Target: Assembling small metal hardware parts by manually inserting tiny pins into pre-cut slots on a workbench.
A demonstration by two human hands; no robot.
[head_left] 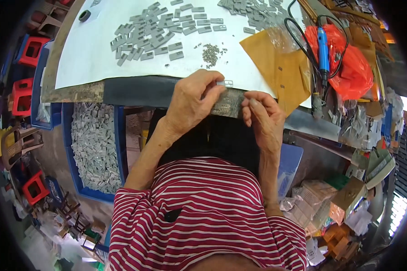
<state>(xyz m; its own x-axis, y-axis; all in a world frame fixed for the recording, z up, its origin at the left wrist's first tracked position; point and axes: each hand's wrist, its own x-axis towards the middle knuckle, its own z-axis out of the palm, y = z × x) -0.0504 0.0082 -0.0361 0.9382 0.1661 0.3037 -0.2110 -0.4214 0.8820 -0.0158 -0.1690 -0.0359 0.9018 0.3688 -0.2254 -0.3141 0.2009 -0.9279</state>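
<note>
At the table's near edge, my left hand (190, 99) pinches a small flat grey piece (229, 84) with a cut-out between thumb and index finger. My right hand (267, 118) hovers just to the right, thumb and fingertips drawn together; anything between them is too small to make out. Beyond my hands, a heap of tiny metal parts (210, 55) lies on the white sheet (90, 58). Many similar flat grey rectangular pieces (151, 35) are spread farther off, some lined up in rows. Another pile of grey pieces (253, 12) lies at the far right.
A blue pen-shaped power screwdriver (323, 47) with a black cord lies by a red plastic bag (355, 67) and brown paper (276, 63). Left of my legs stands a blue crate (95, 149) full of grey pieces. A tape roll (84, 16) rests at the far left.
</note>
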